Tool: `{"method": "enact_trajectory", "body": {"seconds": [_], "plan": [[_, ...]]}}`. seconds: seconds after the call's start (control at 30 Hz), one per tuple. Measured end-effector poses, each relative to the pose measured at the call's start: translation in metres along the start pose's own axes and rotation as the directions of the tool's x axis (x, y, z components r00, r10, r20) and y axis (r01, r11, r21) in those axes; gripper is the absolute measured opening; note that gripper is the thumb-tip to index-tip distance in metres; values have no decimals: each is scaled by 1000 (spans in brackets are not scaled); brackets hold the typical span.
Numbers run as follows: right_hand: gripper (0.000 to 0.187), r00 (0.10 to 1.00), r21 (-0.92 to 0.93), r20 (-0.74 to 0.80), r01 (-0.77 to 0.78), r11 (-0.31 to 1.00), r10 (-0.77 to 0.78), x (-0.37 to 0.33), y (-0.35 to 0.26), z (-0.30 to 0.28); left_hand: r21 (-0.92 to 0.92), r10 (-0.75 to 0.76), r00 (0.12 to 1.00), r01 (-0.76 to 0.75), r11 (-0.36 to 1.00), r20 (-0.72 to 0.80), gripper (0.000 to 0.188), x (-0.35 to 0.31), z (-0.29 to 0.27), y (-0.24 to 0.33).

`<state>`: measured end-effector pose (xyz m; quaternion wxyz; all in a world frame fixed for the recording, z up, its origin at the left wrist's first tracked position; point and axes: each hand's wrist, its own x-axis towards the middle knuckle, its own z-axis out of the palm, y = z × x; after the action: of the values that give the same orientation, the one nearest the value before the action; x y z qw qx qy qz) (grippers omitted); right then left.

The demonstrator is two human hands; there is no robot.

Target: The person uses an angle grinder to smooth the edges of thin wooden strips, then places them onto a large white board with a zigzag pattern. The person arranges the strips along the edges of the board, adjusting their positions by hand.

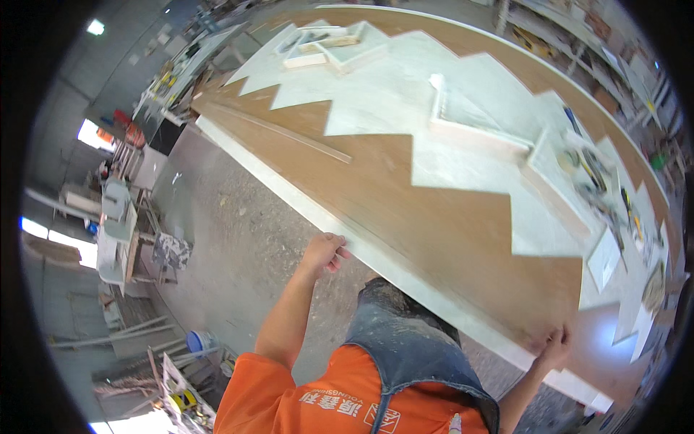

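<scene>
A large brown board stretches before me, edged on my side by a long white strip. White zigzag, stair-shaped panels lie over the board's far part. My left hand is at the strip's outer side, its thumb at the edge and its other fingers curled below. Near the board's right end, my right hand reaches over the strip, fingers bent together at the brown surface. What lies between those fingers, if anything, is hidden. A thin brown lath rests on the board's left part.
White angled pieces stand on the panels, with hand tools to the right. Shelving runs along the back right. A cluttered bench is at far left. Timber scraps and a blue-and-white bucket sit at lower left on the concrete floor.
</scene>
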<state>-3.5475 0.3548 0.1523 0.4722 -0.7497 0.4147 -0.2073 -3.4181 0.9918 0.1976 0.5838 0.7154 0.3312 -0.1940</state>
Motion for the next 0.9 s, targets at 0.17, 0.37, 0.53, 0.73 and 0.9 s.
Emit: {"method": "enact_trajectory", "body": {"seconds": [0.17,0.37,0.53,0.73,0.9], "plan": [[34,783,-115,539,433,894,-310,-78,-144,191,-213,77,995,-88,973,-59,24,42,-72,-3],[43,418,-40,805,745,666,-420,-204,-268,370,-445,103,878,-335,830,-468,45,126,-168,12],[47,216,51,828,891,452,-518,-261,-311,468,-421,131,778,-464,779,-615,69,194,-255,29],[47,173,-11,866,944,329,-469,-288,-328,524,-394,140,763,-471,789,-632,74,224,-280,57],[39,138,-38,864,977,211,-483,-287,-326,542,-389,211,766,-518,762,-607,74,230,-268,58]]}}
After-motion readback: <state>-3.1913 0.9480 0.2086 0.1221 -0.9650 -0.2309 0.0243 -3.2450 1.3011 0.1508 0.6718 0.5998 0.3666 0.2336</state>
